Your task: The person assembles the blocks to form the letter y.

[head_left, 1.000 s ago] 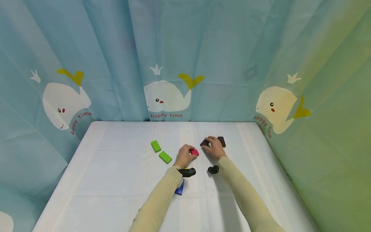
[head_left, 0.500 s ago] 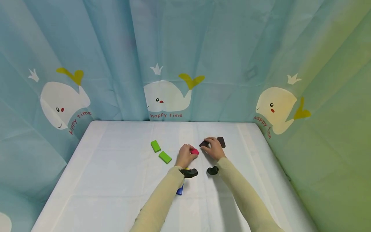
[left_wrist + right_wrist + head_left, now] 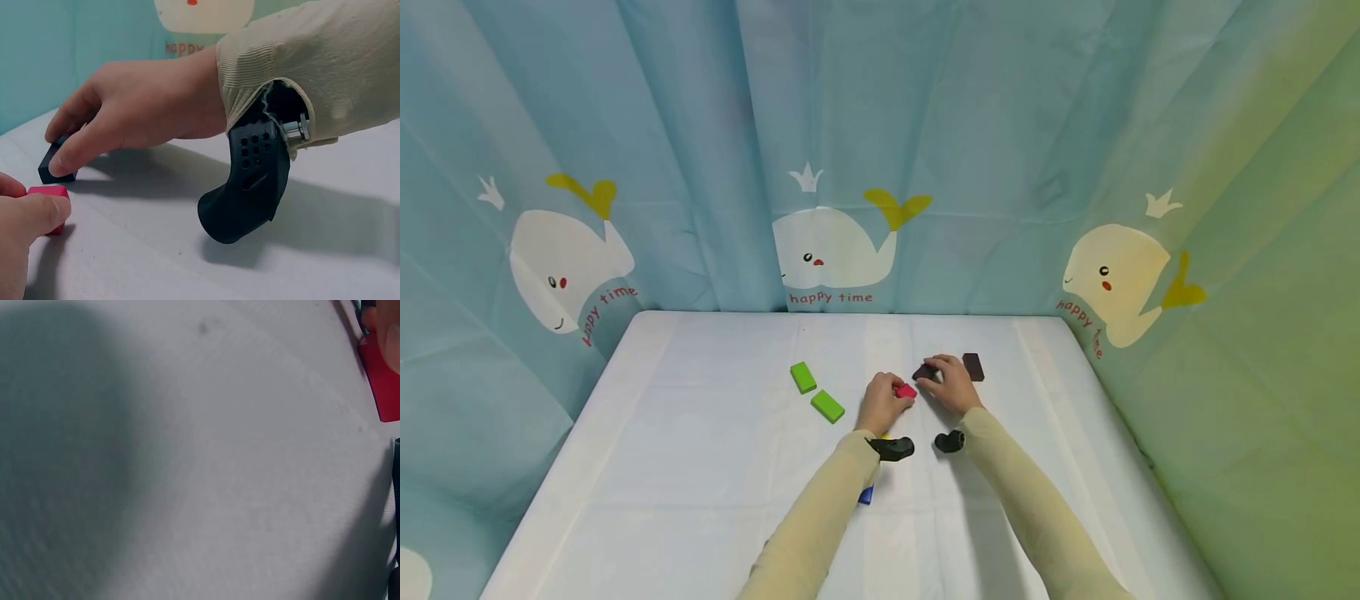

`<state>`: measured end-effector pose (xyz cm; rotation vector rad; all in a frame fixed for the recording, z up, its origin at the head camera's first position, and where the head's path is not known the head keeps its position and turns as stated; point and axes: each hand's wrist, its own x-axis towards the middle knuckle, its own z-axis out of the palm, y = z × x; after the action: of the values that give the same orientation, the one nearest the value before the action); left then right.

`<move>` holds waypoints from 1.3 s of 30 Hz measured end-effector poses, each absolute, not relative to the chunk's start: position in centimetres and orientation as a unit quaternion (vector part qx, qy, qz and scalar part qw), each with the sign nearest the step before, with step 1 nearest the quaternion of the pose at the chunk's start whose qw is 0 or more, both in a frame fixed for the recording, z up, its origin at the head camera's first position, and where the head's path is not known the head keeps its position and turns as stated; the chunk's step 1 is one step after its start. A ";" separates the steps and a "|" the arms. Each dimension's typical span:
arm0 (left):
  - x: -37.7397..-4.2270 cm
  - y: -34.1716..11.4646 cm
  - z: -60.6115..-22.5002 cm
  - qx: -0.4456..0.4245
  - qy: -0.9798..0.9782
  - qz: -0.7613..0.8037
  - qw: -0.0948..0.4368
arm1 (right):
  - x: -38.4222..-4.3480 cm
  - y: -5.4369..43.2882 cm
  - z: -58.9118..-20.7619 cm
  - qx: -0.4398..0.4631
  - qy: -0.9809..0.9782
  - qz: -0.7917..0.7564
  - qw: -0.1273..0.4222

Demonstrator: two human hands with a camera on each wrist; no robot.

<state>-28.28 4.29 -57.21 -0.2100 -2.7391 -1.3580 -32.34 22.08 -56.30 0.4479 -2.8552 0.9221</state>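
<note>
My left hand (image 3: pixel 882 403) pinches a pinkish-red block (image 3: pixel 906 391) between thumb and fingers, low over the white table. Just to its right, my right hand (image 3: pixel 953 385) pinches a black block (image 3: pixel 923 372) close to the table surface. In the left wrist view the red block (image 3: pixel 49 190) and the black block (image 3: pixel 50 164) stand near each other with a narrow gap. At the right edge of the right wrist view, fingers hold the red block (image 3: pixel 380 381). A second dark block (image 3: pixel 973 367) lies flat just beyond my right hand.
Two green blocks (image 3: pixel 802 377) lie left of my left hand. A blue block (image 3: pixel 867 495) and a sliver of something yellow (image 3: pixel 885 436) are partly hidden by my left arm and wrist. A whale-print curtain (image 3: pixel 1000 150) surrounds the white table (image 3: pixel 700 467).
My right hand has shifted slightly left with the black block, nearing the red one. The red block has turned a little in my left hand, and my left forearm covers more of the blue block.
</note>
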 end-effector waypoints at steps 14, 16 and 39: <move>-28.3 3.9 -57.0 -0.072 -0.870 -0.486 0.037 | -32.5 22.5 -56.8 0.155 -0.923 0.348 0.043; -28.3 4.0 -57.1 -0.070 -0.869 -0.488 0.037 | -32.4 22.5 -56.8 0.160 -0.921 0.351 0.044; -28.1 4.4 -57.7 -0.058 -0.867 -0.492 0.053 | -32.3 22.2 -57.2 0.183 -0.912 0.366 0.031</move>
<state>-28.15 4.39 -57.66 -0.1776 -2.6356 -1.4967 -32.30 22.20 -57.21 0.5642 -2.8093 1.1265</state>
